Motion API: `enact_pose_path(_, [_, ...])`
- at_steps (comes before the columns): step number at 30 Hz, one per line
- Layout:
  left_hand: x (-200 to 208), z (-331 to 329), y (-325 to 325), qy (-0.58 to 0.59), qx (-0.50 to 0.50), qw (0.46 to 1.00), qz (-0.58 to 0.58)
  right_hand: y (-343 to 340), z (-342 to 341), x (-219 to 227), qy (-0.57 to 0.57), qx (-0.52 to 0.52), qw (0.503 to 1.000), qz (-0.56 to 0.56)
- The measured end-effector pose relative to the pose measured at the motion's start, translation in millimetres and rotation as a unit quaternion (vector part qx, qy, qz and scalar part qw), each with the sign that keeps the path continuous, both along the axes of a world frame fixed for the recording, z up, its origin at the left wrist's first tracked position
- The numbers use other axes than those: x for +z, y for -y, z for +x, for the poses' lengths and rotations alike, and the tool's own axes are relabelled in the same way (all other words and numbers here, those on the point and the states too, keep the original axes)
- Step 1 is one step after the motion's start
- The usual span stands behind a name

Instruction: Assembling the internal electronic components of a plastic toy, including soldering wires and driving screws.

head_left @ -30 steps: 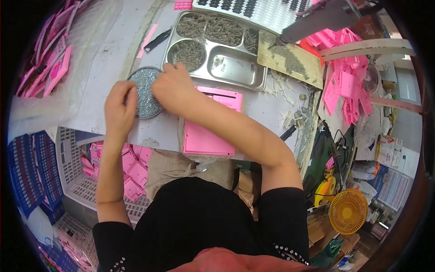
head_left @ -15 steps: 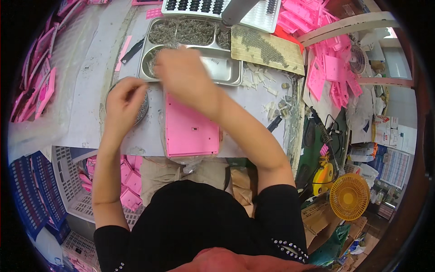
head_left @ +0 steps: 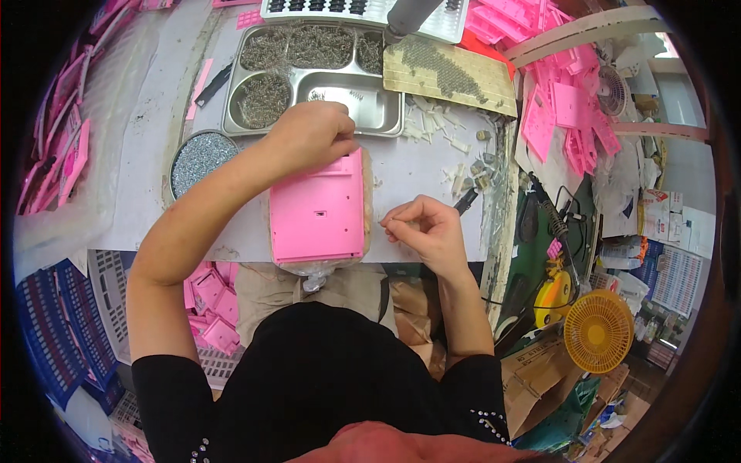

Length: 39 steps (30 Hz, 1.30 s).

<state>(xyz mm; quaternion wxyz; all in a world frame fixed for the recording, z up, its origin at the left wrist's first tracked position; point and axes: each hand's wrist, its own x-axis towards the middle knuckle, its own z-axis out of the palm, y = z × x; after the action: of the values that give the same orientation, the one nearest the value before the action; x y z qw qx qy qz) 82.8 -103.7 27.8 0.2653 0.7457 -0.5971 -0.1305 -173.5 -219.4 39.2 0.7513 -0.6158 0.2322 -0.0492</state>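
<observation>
A pink plastic panel (head_left: pixel 309 224) lies on a wrapped pad at the table's front edge. My left hand (head_left: pixel 312 135) is over the panel's far right corner, its fingers closed and pointing down; what they may hold is hidden. Right of the panel, my right hand (head_left: pixel 424 231) hovers with thumb and forefinger pinched; anything between them is too small to make out. Beyond the panel stands a steel compartment tray (head_left: pixel 394 127) holding many small metal springs (head_left: pixel 262 100). At the left, a round dish holds small silvery screws (head_left: pixel 202 158), partly behind my left forearm.
Right of the tray lie a tan board (head_left: pixel 432 77) with small grey pieces and scattered white plastic bits (head_left: pixel 455 143). Pink parts (head_left: pixel 571 108) are heaped at the far right. A white crate (head_left: pixel 116 301) stands below left, a yellow fan (head_left: pixel 598 332) at the right.
My left hand has moved from beside the screw dish across to the panel's far right corner. My right hand has drawn back from the spring tray to the panel's right side.
</observation>
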Motion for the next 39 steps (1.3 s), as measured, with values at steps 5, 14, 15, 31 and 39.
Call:
enact_pose_path(5, [11, 1, 2, 0.021, -0.038, 0.999, 0.030, 2, 13, -4, -0.009, 0.016, 1.000, -0.002])
enact_pose_path(14, [14, 4, 6, -0.002, -0.051, 0.996, 0.078, 4, 14, 4, -0.102, 0.076, 0.988, -0.083])
enact_pose_path(15, [14, 6, 5, -0.005, -0.053, 0.995, 0.081, 1, 14, 4, -0.096, 0.078, 0.984, -0.128])
enact_pose_path(31, [21, 17, -146, -0.139, 0.199, 0.967, -0.082, -32, 39, 8, 0.019, 0.200, 0.856, -0.476])
enact_pose_path(39, [6, 24, -210, -0.151, 0.286, 0.943, -0.076, -33, 36, 10, 0.008, 0.204, 0.859, -0.469])
